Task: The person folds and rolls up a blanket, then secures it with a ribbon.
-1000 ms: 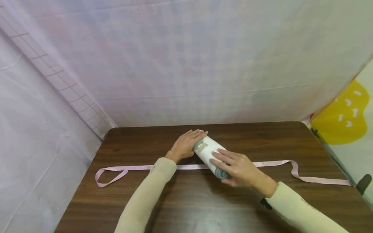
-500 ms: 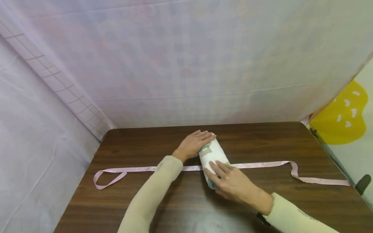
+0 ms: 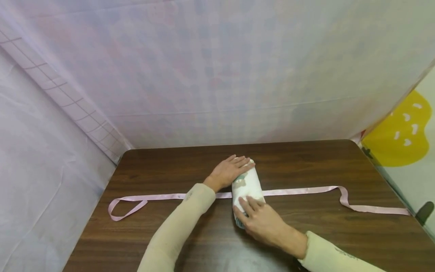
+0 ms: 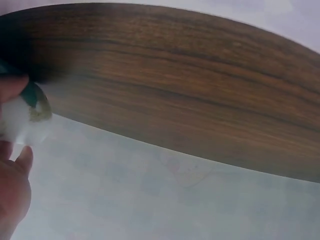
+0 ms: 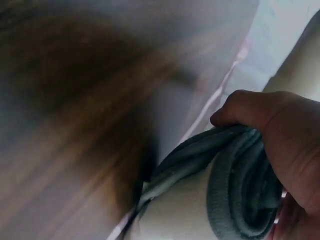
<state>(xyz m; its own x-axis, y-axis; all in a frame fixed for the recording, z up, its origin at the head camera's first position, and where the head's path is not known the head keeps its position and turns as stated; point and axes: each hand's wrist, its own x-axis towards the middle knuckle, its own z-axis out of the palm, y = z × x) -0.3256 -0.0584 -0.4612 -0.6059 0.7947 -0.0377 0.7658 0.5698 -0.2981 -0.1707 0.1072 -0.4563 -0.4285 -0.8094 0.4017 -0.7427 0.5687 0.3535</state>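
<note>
A rolled towel (image 3: 252, 184), white outside with a grey-green and beige print, lies across a pink ribbon (image 3: 299, 191) on the table. My left hand (image 3: 227, 173) holds its far end, fingers laid over the top. At the near end my right hand (image 3: 266, 223) grips the roll, fingertips on its upper side. The right wrist view shows the grey-green spiral of the towel's end (image 5: 242, 185), with the thumb (image 5: 240, 107) along its edge. Part of the printed end (image 4: 22, 117) sits between digits in the left wrist view.
The ribbon runs sideways over the brown wooden table (image 3: 190, 241), ending in a loop (image 3: 117, 218) on the left and a wavy tail (image 3: 377, 210) toward the right edge. A pale cloth curtain (image 3: 217, 75) hangs behind the far edge.
The roll has turned from a slant to nearly straight across the ribbon, its near end swinging left and toward me. My right hand moved with it; the left shifted slightly right.
</note>
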